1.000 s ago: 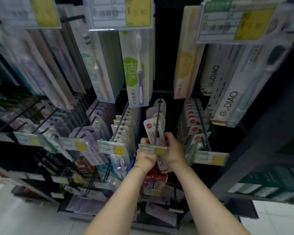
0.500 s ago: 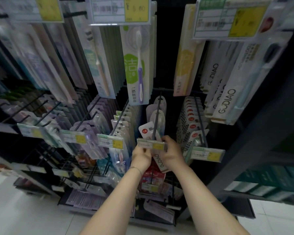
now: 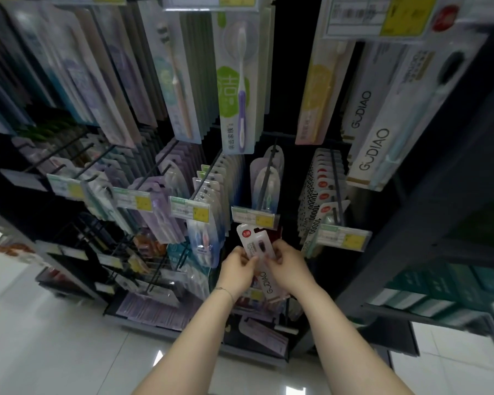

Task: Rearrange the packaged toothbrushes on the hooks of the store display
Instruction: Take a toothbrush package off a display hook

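**Both hands hold one pack just under the middle hook**

The rack (image 3: 428,212) fills most of your view, dark and tall, with its hooks running from far to near; white floor (image 3: 54,323) shows below it at near left and near right; along the top row hang long packs, among them a green-and-white card (image 3: 236,89) with a purple brush at centre and white boxes (image 3: 374,149) printed GODIAO at far right; in the middle row, a tight row of white packs (image 3: 317,201) marked 10000 hangs right of centre, and rows of clear packs hang to the left; between them runs the middle hook (image 3: 269,169), which carries a single clear pack (image 3: 267,183) at its far end.

The white pack (image 3: 254,243) with the red dot is off that hook, tilted, its top just beneath the price tag (image 3: 254,218) at the hook's near end; your left hand (image 3: 237,269) grips its left edge with curled fingers; your right hand (image 3: 288,266) pinches its right edge, fingers bent over the front; the two hands sit close together with the pack between them, its lower end hidden behind them in part; a thin bracelet (image 3: 223,290) lies on your left wrist.
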